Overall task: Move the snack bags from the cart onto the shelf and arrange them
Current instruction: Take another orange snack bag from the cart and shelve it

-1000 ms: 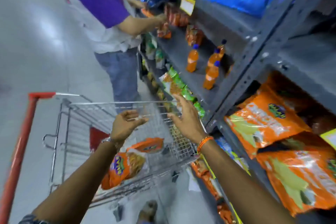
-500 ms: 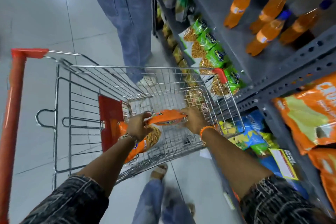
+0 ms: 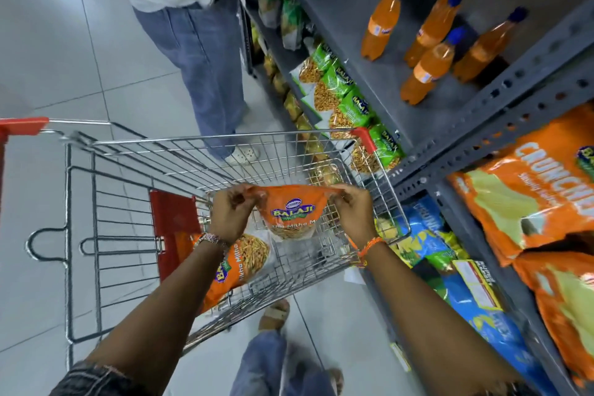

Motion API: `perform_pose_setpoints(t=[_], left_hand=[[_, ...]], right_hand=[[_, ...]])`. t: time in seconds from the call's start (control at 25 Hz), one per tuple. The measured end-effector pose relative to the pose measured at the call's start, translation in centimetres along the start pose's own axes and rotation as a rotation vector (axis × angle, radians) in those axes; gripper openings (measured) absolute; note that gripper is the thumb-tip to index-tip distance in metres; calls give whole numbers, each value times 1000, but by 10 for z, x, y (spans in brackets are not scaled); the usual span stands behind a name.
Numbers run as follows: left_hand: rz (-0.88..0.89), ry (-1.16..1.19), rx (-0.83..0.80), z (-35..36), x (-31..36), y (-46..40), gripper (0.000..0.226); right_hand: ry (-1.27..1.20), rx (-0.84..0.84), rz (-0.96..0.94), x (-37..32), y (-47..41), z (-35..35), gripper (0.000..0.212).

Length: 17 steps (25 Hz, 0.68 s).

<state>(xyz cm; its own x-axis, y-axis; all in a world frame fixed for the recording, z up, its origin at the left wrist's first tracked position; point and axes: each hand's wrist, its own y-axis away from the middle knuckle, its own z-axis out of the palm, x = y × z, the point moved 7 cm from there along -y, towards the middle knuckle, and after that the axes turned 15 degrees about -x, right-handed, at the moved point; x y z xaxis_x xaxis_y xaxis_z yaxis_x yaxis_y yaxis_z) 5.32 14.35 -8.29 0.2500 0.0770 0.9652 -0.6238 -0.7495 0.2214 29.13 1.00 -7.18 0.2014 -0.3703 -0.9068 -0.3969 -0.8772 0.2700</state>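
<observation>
An orange Balaji snack bag [image 3: 292,212] hangs inside the wire cart [image 3: 122,209], held up by its top edge. My left hand [image 3: 232,215] pinches the bag's left corner and my right hand [image 3: 352,210] pinches the right corner. A second orange snack bag [image 3: 238,270] lies on the cart floor beneath my left wrist, partly hidden by it. The grey metal shelf [image 3: 501,125] stands to the right, with big orange snack bags [image 3: 527,190] on the level beside the cart.
Another person in jeans [image 3: 205,74] stands just beyond the cart at the shelf. Orange soda bottles [image 3: 430,51] and green snack packs [image 3: 347,100] fill nearby shelves. Blue bags [image 3: 475,299] lie on the lowest level. My feet [image 3: 276,315] are below the cart.
My hands dropped from above the cart into it, took hold of the orange bag's top edge and raised it upright. The view tilted downward.
</observation>
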Motion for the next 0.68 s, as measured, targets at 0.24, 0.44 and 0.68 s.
perform_pose_setpoints(t=[0.24, 0.44, 0.68], left_hand=[[232, 240, 26, 22, 125, 7, 10], [505, 236, -41, 55, 244, 28, 11], [794, 375, -101, 110, 387, 60, 21]], right_hand=[[-207, 179, -219, -100, 57, -68, 25], [-239, 345, -425, -176, 114, -129, 33], [-151, 597, -672, -275, 222, -209, 34]])
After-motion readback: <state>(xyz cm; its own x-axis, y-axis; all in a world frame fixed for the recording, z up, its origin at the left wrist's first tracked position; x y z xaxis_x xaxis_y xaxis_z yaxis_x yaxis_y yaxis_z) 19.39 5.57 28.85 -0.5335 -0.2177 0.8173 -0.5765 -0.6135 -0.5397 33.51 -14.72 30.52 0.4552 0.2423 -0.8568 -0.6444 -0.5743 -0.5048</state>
